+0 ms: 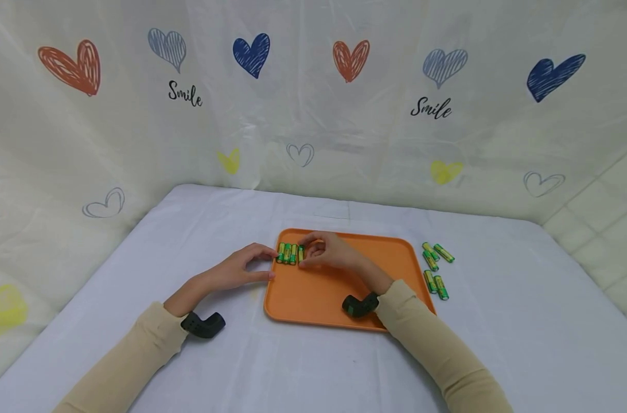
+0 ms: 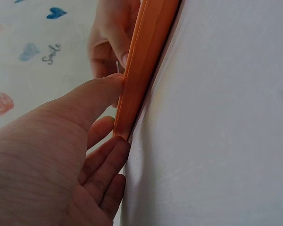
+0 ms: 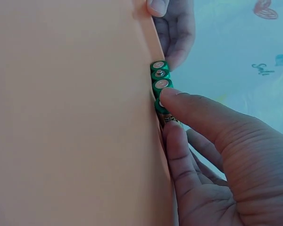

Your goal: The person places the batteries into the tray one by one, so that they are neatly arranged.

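An orange tray lies on the cloth-covered table, and three green-and-yellow batteries stand side by side in a row at its far left corner. Just right of that row, my right hand pinches another battery between thumb and fingers. The right wrist view shows the thumb over one end of this battery, close against the row. My left hand touches the tray's left rim, its thumb and fingers spread apart. In the left wrist view the fingertips meet the rim.
Several loose batteries lie on the white tablecloth beyond the tray's right edge. A pale curtain printed with hearts hangs behind the table. Each wrist wears a black device.
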`<state>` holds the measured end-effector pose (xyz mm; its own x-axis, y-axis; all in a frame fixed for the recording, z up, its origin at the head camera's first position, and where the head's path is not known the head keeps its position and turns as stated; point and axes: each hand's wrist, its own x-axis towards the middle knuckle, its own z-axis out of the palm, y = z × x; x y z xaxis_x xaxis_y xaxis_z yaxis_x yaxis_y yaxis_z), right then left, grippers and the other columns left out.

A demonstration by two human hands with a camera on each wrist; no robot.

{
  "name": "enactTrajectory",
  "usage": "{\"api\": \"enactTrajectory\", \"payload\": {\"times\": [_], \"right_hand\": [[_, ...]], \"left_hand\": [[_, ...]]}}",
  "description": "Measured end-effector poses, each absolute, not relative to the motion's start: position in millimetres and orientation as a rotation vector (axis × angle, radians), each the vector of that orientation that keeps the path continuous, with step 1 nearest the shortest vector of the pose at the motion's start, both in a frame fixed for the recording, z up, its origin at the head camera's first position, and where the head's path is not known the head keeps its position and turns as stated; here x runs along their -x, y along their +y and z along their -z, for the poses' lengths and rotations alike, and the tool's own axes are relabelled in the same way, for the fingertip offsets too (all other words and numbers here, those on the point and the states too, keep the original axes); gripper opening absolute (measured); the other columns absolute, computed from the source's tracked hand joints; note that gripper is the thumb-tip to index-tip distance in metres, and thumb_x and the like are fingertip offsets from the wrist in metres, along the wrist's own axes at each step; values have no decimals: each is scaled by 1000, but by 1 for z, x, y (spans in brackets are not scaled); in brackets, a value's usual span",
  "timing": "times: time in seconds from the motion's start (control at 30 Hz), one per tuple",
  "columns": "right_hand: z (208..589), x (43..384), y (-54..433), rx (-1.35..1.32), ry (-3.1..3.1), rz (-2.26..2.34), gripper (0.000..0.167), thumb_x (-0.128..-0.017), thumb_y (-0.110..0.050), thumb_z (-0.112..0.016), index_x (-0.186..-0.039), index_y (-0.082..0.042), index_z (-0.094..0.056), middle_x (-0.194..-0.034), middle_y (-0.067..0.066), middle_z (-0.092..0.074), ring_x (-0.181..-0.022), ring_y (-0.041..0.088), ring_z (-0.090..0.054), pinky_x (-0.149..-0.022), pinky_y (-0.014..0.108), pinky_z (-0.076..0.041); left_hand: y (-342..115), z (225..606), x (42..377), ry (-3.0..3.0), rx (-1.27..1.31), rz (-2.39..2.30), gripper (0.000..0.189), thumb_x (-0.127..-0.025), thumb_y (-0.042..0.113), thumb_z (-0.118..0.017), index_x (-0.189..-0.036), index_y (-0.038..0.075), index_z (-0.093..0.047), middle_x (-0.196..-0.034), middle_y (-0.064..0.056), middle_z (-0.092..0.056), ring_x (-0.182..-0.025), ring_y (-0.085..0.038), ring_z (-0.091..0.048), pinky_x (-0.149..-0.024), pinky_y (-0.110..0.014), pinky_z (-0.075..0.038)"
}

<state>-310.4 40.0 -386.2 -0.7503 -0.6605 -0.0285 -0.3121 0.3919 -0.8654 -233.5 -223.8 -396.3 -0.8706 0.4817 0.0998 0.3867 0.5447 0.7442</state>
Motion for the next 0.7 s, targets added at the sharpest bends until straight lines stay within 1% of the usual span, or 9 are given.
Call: {"api": "enactTrajectory", "payload": {"times": [0.07, 0.17, 0.27, 0.33, 0.5, 0.53, 0.57, 0.7], "right_hand": [[386, 311, 40, 853, 2274, 1308, 47, -82, -9, -79, -124, -1, -60, -108, 11, -64, -83, 15, -61, -76, 25, -51], [386, 311, 40, 884, 2260, 1307, 49, -83, -9, -78, -126, 0, -58, -117, 12, -61, -87, 15, -63, -77, 25, -52], [386, 310, 41, 889, 2245, 1313, 50, -84, -8, -78, -128, 1, -57, -120, 13, -61, -89, 16, -63, -78, 25, -52], [385, 309, 41, 867, 2227, 1322, 50, -84, -6, -76, -129, 1, -56, -117, 15, -62, -88, 16, -63, -80, 25, -52], [383, 308, 41, 853, 2213, 1322, 52, -85, -6, -75, -131, 1, -54, -117, 14, -61, -88, 16, -62, -81, 25, -52], [383, 307, 41, 858, 2217, 1316, 52, -85, -6, -76, -132, 1, -54, -118, 12, -60, -88, 16, -62, -81, 25, -52], [383, 307, 41, 863, 2215, 1311, 52, -85, -6, -75, -132, 1, -53, -117, 11, -60, -88, 16, -62, -81, 24, -51], [382, 307, 43, 859, 2163, 1314, 54, -86, -2, -73, -135, 1, -50, -107, 16, -63, -87, 17, -61, -82, 23, -51]], "left_hand": [[-224, 396, 234, 2655, -746, -1234, 47, -92, 27, -70, -131, 6, -55, -129, -10, -55, -122, -27, -51, -108, -50, -35], [-223, 396, 234, 2659, -735, -1226, 48, -91, 30, -71, -131, 8, -55, -129, -7, -55, -122, -25, -51, -108, -48, -36], [-223, 397, 235, 2660, -724, -1223, 50, -90, 32, -72, -131, 10, -55, -128, -5, -55, -121, -23, -51, -108, -46, -36], [-223, 397, 235, 2662, -719, -1220, 50, -90, 33, -72, -131, 11, -55, -128, -4, -55, -121, -22, -51, -108, -46, -36], [-224, 398, 236, 2668, -718, -1219, 50, -90, 34, -71, -131, 11, -55, -129, -4, -55, -122, -23, -50, -109, -47, -35], [-224, 397, 235, 2666, -717, -1221, 50, -90, 34, -72, -131, 11, -55, -129, -4, -55, -122, -23, -50, -109, -47, -35], [-224, 397, 235, 2665, -719, -1223, 50, -90, 33, -72, -131, 11, -55, -129, -5, -55, -122, -23, -50, -109, -47, -35], [-223, 397, 235, 2660, -715, -1222, 50, -90, 33, -72, -131, 11, -55, -128, -4, -55, -122, -23, -50, -109, -47, -35]]}}
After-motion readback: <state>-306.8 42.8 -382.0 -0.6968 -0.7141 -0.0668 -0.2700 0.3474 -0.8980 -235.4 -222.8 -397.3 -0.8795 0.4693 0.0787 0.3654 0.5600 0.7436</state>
